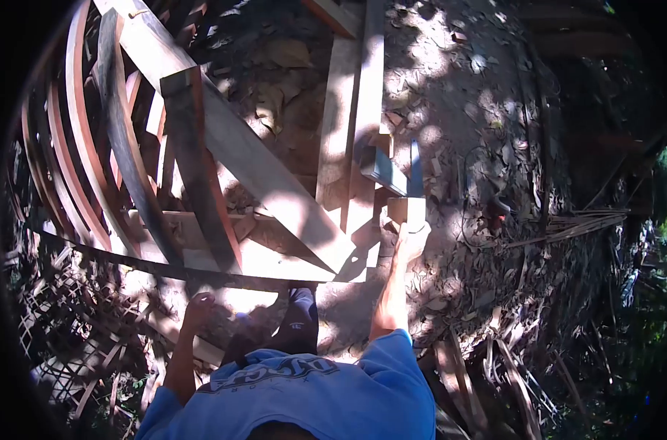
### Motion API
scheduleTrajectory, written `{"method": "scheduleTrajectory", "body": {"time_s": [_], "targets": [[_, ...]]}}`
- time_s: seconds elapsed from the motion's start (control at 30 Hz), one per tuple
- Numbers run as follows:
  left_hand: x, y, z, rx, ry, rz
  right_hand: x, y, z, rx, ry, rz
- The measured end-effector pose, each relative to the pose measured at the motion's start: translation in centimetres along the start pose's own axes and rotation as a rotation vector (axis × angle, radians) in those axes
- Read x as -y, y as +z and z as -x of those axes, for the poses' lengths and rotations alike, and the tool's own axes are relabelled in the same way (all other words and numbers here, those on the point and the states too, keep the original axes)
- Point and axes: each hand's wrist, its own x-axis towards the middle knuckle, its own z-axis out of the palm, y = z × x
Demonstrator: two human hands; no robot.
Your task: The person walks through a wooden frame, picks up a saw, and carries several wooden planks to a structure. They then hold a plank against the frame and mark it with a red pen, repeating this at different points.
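My right hand (pixel 413 238) is closed around a pale wooden block (pixel 407 211), beside the right end of a timber frame. A narrow blue-grey blade (pixel 415 169) rises just beyond the block; whether the two are joined is unclear. Left of the blade, a grey metal-looking piece (pixel 386 172) lies against an upright plank (pixel 365 110). My left hand (pixel 200 302) hangs in shade below the frame's near rail (pixel 275 270), fingers loosely apart, with nothing visible in it. A broad diagonal board (pixel 275 187) meets the rail near its right end.
Several curved wooden slats (pixel 80 110) stand at the left. A dark upright piece (pixel 190 161) crosses near the diagonal board. Leaf-strewn ground (pixel 487 147) and thin sticks (pixel 575 226) lie to the right. Latticework (pixel 55 330) is at the lower left, and loose wood (pixel 462 381) at the lower right.
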Motion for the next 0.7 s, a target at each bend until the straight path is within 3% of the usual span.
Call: {"method": "scheduleTrajectory", "body": {"time_s": [0.13,0.17,0.2,0.27,0.37,0.43,0.5,0.6,0.63,0.7], "targets": [[2.5,-1.8,1.6,-0.127,-0.022,-0.003,-3.9,7.4,1.4,0.181,-0.024,0.325],[3.1,-2.0,2.1,-0.127,0.049,0.018,-4.6,8.7,1.1,0.209,-0.08,0.383],[5.0,-2.1,2.4,-0.116,0.07,-0.004,-7.6,10.4,0.7,0.134,-0.306,0.345],[10.0,-2.4,0.3,-0.094,0.133,-0.048,-9.0,12.0,0.7,0.23,-0.316,0.362],[14.3,-2.1,-0.8,-0.167,0.856,-0.897,-8.0,10.2,3.0,0.366,-0.277,0.443],[15.8,-0.6,0.3,-0.09,0.639,-0.462,-7.7,8.7,6.0,0.522,-0.264,0.476],[17.3,-0.5,0.3,-0.157,0.767,-0.675,-7.8,7.3,9.5,0.761,-0.24,0.468],[17.5,0.4,2.2,-0.066,0.263,0.076,-8.9,4.4,16.4,1.101,-0.145,0.372],[19.6,0.8,1.3,-0.033,0.179,0.274,-9.5,3.4,19.1,1.202,-0.094,0.327],[21.9,0.9,2.1,-0.075,0.229,0.318,-11.3,1.9,24.6,1.298,-0.039,0.246]]}}
